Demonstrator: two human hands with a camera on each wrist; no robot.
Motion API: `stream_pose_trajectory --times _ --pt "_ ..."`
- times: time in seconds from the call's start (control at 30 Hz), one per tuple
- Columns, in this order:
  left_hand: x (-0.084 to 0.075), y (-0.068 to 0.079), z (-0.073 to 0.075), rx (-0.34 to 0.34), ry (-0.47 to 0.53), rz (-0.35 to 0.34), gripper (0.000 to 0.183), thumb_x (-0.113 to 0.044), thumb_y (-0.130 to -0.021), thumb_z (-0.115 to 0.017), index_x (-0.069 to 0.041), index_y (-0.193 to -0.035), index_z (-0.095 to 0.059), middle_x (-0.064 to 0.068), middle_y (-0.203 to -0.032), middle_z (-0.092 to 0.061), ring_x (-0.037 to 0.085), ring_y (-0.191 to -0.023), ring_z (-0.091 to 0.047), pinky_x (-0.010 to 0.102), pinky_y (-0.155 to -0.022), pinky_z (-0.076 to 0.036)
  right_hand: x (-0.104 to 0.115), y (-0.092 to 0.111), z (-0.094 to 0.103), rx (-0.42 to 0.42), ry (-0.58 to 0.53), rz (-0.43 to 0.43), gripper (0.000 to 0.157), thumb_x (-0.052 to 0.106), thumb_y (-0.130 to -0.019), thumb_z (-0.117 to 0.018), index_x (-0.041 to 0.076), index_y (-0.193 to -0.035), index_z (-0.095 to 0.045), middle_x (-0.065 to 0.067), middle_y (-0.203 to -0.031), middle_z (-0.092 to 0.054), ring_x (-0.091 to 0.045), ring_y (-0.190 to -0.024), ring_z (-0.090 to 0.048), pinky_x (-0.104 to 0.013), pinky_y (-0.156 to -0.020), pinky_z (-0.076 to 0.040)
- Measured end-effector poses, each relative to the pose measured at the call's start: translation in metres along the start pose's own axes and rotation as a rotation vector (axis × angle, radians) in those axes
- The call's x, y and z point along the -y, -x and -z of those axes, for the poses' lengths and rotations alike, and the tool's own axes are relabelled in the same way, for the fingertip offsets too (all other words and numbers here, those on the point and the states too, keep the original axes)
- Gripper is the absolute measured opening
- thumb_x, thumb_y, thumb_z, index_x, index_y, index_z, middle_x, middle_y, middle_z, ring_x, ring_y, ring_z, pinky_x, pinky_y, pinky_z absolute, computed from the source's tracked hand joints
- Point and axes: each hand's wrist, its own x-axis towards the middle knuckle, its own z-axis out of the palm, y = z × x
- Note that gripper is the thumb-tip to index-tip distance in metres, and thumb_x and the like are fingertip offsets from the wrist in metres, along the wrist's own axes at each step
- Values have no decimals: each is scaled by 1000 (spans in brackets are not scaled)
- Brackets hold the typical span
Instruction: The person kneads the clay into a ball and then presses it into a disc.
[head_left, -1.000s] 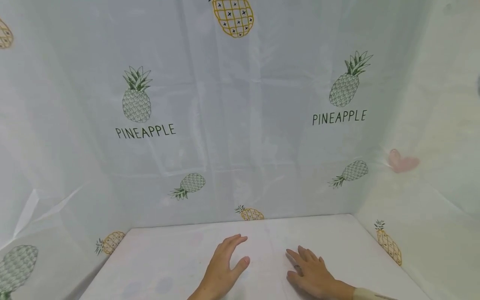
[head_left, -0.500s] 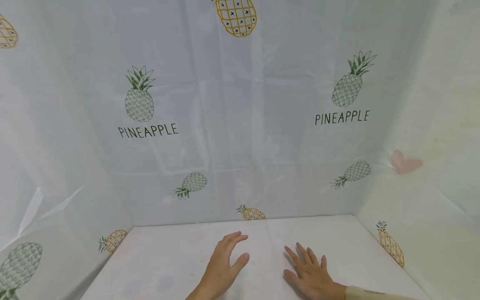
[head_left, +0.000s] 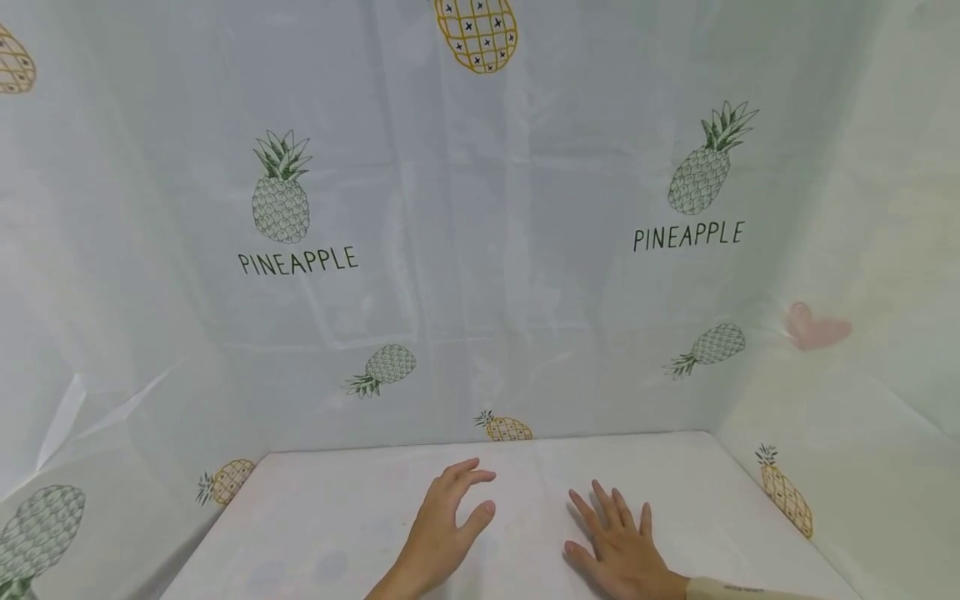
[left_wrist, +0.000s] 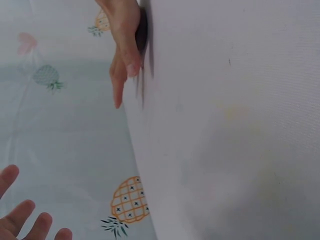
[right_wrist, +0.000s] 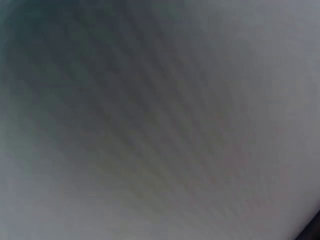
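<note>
My left hand (head_left: 442, 533) is held above the white tabletop (head_left: 360, 500), its fingers loosely bent and the thumb apart, with nothing between them. Its fingertips (left_wrist: 37, 225) show at the lower left of the left wrist view. To the right, my right hand (head_left: 622, 550) lies palm down at the tabletop with its fingers spread, holding nothing. From the side, in the left wrist view, the right hand (left_wrist: 125, 40) appears at the top, a dark thing (left_wrist: 142, 32) under it. The right wrist view is only a dim, blurred pale surface.
Whitish sheeting (head_left: 465, 292) printed with pineapples rises behind the tabletop and along both sides. A pink heart print (head_left: 816, 327) is on the right side. Faint bluish spots (head_left: 330, 567) mark the tabletop at the left front.
My right hand has shifted slightly left and its fingers have spread wider. The left hand stays almost in place. The head view has turned a little.
</note>
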Motion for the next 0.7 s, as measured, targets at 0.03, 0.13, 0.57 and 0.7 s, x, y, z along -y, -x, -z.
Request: stream_pose_trajectory --times 0.03,0.13,0.57,0.7 --pt "0 0 0 2 3 1 33 -45 -107 -61 -30 -135 -68 3 -155 -53 39 -143 -47 72 -106 -43 0 0 -2 -20 8 6 77 63 -100 -59 22 -163 -43 -23 -170 -34 -60 -151 -28 -89 -110 -6" --pt "0 -2 -1 4 2 -4 33 -45 -107 -61 -28 -134 -69 4 -156 -53 39 -143 -47 72 -106 -43 -1 -1 -5 -59 30 20 77 64 -99 -60 22 -162 -45 -21 -169 -36 -58 -151 -31 -89 -110 -9" --pt "-2 -8 -3 -16 -5 -21 30 -43 -106 -63 -28 -131 -70 4 -154 -54 37 -141 -49 70 -105 -44 0 -4 0 -70 96 42 80 65 -97 -60 21 -162 -45 -22 -168 -36 -58 -150 -32 -89 -110 -12" --pt "0 -7 -4 -9 -6 -2 33 -44 -106 -62 -24 -132 -71 5 -154 -54 38 -141 -49 70 -106 -44 0 -3 0 -33 49 42 81 64 -97 -61 20 -162 -45 -25 -167 -36 -61 -150 -31 -90 -110 -9"
